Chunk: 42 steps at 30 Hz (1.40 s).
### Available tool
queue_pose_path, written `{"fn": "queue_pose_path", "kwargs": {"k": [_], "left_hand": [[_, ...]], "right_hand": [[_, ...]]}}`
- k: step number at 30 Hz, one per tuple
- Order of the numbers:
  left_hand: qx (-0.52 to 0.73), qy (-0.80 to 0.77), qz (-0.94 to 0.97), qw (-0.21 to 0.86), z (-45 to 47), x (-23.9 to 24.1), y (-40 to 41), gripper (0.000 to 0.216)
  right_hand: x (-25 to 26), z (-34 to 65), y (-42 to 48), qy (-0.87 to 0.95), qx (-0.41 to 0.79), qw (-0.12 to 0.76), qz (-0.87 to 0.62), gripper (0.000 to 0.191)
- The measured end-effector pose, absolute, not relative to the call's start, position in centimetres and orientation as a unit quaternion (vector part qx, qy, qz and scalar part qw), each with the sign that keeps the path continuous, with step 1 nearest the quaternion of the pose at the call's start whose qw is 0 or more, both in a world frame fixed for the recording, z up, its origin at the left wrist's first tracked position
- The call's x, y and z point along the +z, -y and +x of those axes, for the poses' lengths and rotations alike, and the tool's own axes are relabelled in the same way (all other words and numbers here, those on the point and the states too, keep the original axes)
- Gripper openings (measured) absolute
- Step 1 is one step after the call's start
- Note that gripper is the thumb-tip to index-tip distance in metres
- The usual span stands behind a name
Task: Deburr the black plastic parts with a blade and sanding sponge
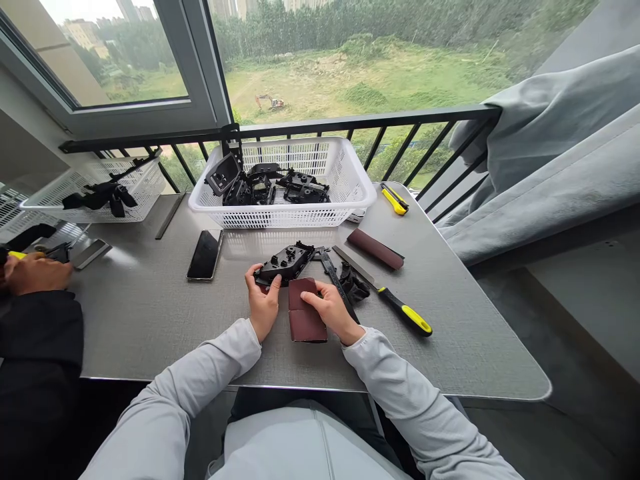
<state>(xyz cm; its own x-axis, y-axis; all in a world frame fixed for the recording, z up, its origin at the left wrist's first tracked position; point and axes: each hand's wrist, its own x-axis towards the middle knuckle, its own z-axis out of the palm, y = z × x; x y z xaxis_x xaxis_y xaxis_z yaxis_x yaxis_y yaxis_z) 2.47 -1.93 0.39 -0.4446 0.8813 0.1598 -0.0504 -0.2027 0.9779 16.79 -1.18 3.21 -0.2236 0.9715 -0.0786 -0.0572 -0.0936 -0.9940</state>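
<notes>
Head view — left hand [263,310] on black plastic part [285,262] (right hand [327,312] on sandpaper [306,323]).

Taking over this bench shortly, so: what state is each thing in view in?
Left hand: resting on black plastic part
Right hand: pressing folded maroon sandpaper
Second maroon sandpaper: lying flat
White plastic basket: holding black plastic parts
Phone: face up, screen dark
Yellow-handled file: lying unheld
Co-worker's hand: gripping a yellow-handled tool

Black plastic part [283,263], maroon sandpaper [307,321], white lattice basket [283,215], yellow-and-black file handle [405,318]
</notes>
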Motion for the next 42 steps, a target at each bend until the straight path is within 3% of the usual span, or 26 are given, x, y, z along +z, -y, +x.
{"fn": "queue_pose_path", "kwargs": {"k": [8,14,21,42], "left_hand": [[0.649,-0.543,0.400,0.352,2.1,0.3,1.9,0.041],[0.663,-0.538,0.371,0.366,2.3,0.5,1.7,0.064],[0.659,-0.527,0.365,0.394,2.3,0.9,1.7,0.050],[0.592,-0.532,0.511,0.325,1.9,0.6,3.2,0.035]], "right_hand": [[3.3,16.6,1.3,0.512,0.604,0.425,-0.438,0.017],[3.0,17.0,0.9,0.491,0.588,0.455,-0.454,0.017],[2.9,16.9,0.9,0.499,0.586,0.451,-0.452,0.016],[3.0,16.9,1.5,0.600,0.519,0.425,-0.436,0.011]]}}
